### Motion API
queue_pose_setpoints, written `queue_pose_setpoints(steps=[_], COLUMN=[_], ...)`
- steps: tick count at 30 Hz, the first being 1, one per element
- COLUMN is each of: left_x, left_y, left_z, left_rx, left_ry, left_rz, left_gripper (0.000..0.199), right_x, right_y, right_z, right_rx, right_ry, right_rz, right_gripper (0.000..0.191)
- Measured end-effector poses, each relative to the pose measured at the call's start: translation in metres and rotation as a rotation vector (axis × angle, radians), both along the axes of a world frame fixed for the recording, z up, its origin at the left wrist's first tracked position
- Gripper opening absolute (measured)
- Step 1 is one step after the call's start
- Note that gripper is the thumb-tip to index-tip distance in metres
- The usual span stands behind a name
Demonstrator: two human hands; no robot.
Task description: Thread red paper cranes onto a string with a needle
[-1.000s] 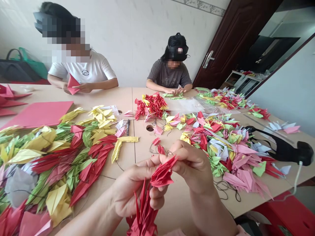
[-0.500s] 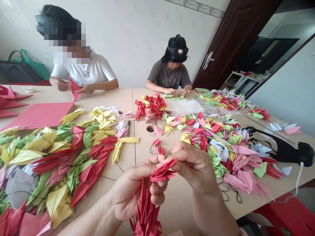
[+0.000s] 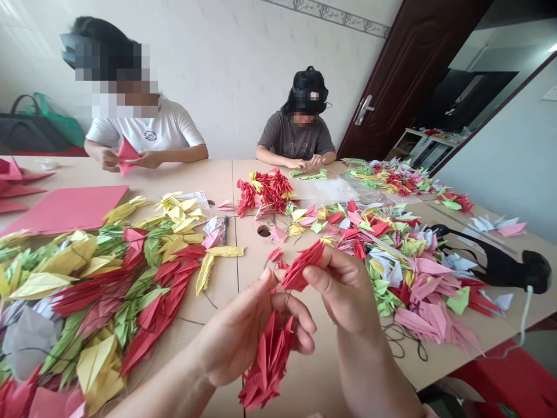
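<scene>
Your right hand [image 3: 343, 290] pinches the topmost red paper crane [image 3: 300, 270] between thumb and fingers, near the middle of the frame. Your left hand [image 3: 243, 342] sits just beside it, lower and to the left. The hands are close but not clamped together. The hanging bunch of red paper cranes [image 3: 267, 360] dangles below them, towards the bottom of the frame, right by your left fingers; you can't tell whether those fingers grip it or only steady it.

The cranes look very light and soft, and a bunch like this will likely swing at the slightest tug. Take hold at a crane's folded body, where the layers stack up and feel firmest (the thin wing tips would probably crease). Loose black thread [image 3: 400, 339] lies on the pale wooden table [image 3: 217, 307], so watch for snags.

Big heaps of multicoloured paper cranes [image 3: 404, 267] fill the right of the frame, and more [image 3: 100, 290] fill the left. Upper left, a co-worker in a white T-shirt [image 3: 148, 133] handles a red paper piece [image 3: 126, 155]; at top centre, another in a grey T-shirt [image 3: 296, 136] works at the table.
</scene>
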State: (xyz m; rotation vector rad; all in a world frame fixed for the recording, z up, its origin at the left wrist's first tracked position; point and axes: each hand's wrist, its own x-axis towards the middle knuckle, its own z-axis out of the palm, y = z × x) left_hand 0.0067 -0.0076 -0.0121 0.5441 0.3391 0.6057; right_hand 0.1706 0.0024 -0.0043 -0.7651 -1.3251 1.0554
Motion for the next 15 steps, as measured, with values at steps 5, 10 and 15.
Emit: queue_pose_setpoints(steps=[5,10,15], left_x=[-0.0040,-0.0079,-0.0099], left_y=[0.0025,0.0061,0.0075], left_z=[0.0020,-0.0005,0.0007], left_rx=[0.247,0.408,0.449], left_ry=[0.096,0.299,0.342], left_rz=[0.069,0.097,0.165], left_gripper=[0.033,0.041,0.032], right_x=[0.0035,0.0036,0.0049], right_y=[0.0064,0.0071,0.0061], right_z=[-0.0036,-0.0029,0.0008], right_rx=[-0.044,-0.022,0.029], right_ry=[0.139,0.231,0.268], right_rz=[-0.053,-0.120,-0.150], right_gripper=[0.023,0.024,0.021])
